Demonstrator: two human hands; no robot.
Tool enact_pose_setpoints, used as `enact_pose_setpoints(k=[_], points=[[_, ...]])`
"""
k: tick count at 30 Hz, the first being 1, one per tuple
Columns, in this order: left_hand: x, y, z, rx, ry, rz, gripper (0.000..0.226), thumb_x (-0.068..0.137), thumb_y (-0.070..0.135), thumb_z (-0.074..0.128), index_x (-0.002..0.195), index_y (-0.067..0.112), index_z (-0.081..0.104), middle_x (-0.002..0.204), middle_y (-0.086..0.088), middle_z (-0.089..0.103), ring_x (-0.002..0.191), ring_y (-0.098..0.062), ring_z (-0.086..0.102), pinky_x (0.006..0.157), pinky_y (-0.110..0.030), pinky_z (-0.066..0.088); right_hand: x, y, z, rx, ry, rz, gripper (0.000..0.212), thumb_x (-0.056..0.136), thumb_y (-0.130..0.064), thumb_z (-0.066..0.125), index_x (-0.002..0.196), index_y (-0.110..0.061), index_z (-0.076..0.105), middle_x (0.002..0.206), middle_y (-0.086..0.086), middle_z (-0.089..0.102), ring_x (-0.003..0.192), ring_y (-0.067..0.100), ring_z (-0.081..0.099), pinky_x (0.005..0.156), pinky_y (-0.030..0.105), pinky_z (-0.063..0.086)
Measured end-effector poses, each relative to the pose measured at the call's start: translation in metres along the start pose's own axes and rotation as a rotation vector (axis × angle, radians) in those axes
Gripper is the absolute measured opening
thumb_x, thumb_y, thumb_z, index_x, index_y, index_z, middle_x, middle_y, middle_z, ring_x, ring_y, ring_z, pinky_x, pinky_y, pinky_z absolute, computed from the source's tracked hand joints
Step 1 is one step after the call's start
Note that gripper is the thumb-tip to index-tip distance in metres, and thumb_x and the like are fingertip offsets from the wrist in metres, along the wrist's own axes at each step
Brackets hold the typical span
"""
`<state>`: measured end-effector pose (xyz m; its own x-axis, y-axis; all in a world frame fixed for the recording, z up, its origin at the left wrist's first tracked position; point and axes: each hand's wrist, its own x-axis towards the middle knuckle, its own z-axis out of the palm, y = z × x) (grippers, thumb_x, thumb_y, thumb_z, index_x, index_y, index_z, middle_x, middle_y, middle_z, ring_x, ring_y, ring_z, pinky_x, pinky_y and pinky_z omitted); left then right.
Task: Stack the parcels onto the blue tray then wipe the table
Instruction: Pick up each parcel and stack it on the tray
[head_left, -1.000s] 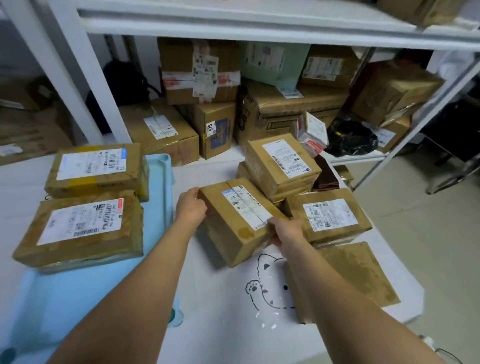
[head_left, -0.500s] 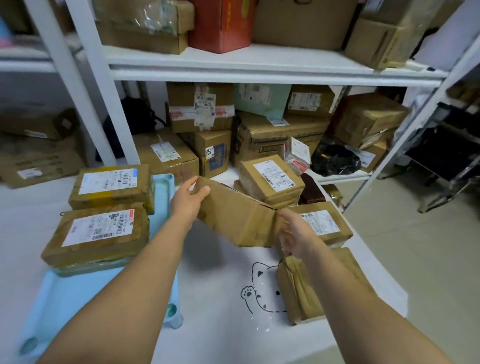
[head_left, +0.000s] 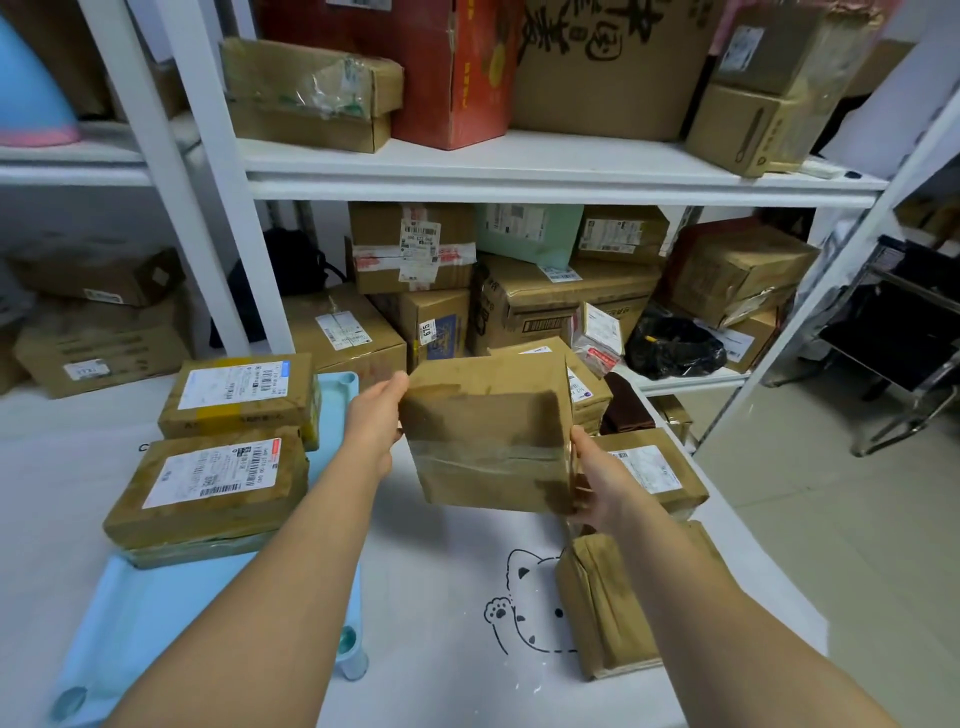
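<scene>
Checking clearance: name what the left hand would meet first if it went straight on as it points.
Past the brown taped parcel the left hand holds, likely the small cardboard box labelled 675; depth unclear.

The white table (head_left: 441, 675) bears the blue tray (head_left: 156, 613), a cat drawing (head_left: 524, 608) right of it, and farther right a flat parcel (head_left: 608, 613) and a labelled parcel (head_left: 660, 473).

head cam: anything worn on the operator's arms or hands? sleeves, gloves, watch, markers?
Nothing worn that shows. The left hand and right hand are bare: no gloves, rings or tape. The left forearm and right forearm are bare down to the frame's bottom edge: no sleeve cuff, watch, wristband, cable or tracking marker. Anything further up the arms is out of frame.
</scene>
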<state>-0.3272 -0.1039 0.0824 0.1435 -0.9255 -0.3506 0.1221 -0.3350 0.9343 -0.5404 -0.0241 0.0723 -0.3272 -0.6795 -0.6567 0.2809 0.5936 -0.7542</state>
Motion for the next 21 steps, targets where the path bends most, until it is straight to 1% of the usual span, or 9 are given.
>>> enact_pose_setpoints(k=[3,5,8,11,12,14,16,18,21], points=[[-0.001,0.003,0.002,-0.068,-0.023,-0.008,0.040,0.094,0.044,0.049,0.123,0.017,0.056,0.116,0.000,0.057,0.108,-0.018,0.053,0.101,-0.038,0.043,0.001,-0.001,-0.001,-0.013,-0.009,-0.016,0.048,0.091,-0.054,0.050,0.115,-0.014,0.058,0.101,0.007,0.061,0.091,0.023,0.056,0.067,0.033,0.047],[-0.001,0.002,0.002,-0.091,-0.041,-0.016,0.042,0.093,0.051,0.046,0.122,0.021,0.054,0.121,0.003,0.058,0.113,-0.018,0.053,0.104,-0.043,0.040,0.001,-0.002,-0.003,0.009,0.001,-0.009,0.045,0.089,-0.055,0.053,0.113,-0.017,0.060,0.101,0.005,0.063,0.087,0.021,0.056,0.060,0.030,0.043],[-0.003,0.001,0.001,-0.127,-0.116,-0.037,0.048,0.090,0.055,0.047,0.127,0.025,0.052,0.127,0.005,0.057,0.118,-0.019,0.051,0.108,-0.050,0.034,0.000,-0.004,-0.005,0.027,0.005,-0.005,0.039,0.086,-0.054,0.057,0.105,-0.021,0.062,0.098,0.003,0.064,0.086,0.019,0.058,0.057,0.029,0.043],[-0.007,-0.001,0.000,-0.158,-0.247,-0.037,0.046,0.086,0.056,0.054,0.123,0.028,0.055,0.127,0.003,0.058,0.118,-0.022,0.052,0.107,-0.051,0.035,-0.002,-0.006,-0.008,0.029,0.003,-0.017,0.029,0.086,-0.051,0.057,0.090,-0.022,0.061,0.086,0.000,0.063,0.081,0.016,0.056,0.057,0.027,0.041],[-0.010,-0.002,-0.001,-0.161,-0.286,-0.023,0.044,0.085,0.054,0.056,0.121,0.029,0.054,0.128,0.001,0.057,0.117,-0.023,0.053,0.105,-0.050,0.037,-0.003,-0.006,-0.008,0.029,0.005,-0.019,0.028,0.086,-0.050,0.057,0.088,-0.023,0.060,0.084,0.000,0.062,0.080,0.016,0.055,0.057,0.027,0.040],[-0.014,-0.003,0.000,-0.163,-0.340,0.012,0.043,0.084,0.045,0.061,0.123,0.032,0.049,0.128,-0.002,0.056,0.113,-0.023,0.054,0.096,-0.045,0.044,-0.003,-0.006,-0.010,0.034,0.003,-0.017,0.027,0.086,-0.050,0.058,0.089,-0.023,0.061,0.085,-0.001,0.063,0.080,0.015,0.056,0.056,0.025,0.040],[-0.018,-0.003,0.000,-0.167,-0.360,0.032,0.047,0.084,0.033,0.064,0.126,0.036,0.043,0.123,-0.001,0.058,0.110,-0.021,0.056,0.088,-0.040,0.048,-0.004,-0.005,-0.009,0.052,-0.010,-0.005,0.027,0.084,-0.049,0.060,0.091,-0.023,0.062,0.084,-0.002,0.064,0.078,0.013,0.058,0.051,0.023,0.041],[-0.020,-0.002,0.000,-0.150,-0.366,0.044,0.051,0.084,0.026,0.065,0.127,0.039,0.040,0.120,0.001,0.058,0.109,-0.020,0.056,0.090,-0.040,0.048,-0.005,-0.005,-0.009,0.081,-0.024,-0.001,0.024,0.085,-0.046,0.061,0.089,-0.023,0.062,0.078,-0.003,0.065,0.072,0.012,0.059,0.043,0.020,0.042],[-0.023,-0.001,0.000,-0.111,-0.375,0.038,0.056,0.084,0.022,0.067,0.127,0.043,0.038,0.118,0.004,0.058,0.108,-0.021,0.055,0.094,-0.044,0.046,-0.011,-0.006,-0.007,0.170,-0.043,-0.006,0.019,0.089,-0.037,0.060,0.082,-0.019,0.061,0.059,-0.004,0.064,0.053,0.009,0.059,0.033,0.015,0.040]])
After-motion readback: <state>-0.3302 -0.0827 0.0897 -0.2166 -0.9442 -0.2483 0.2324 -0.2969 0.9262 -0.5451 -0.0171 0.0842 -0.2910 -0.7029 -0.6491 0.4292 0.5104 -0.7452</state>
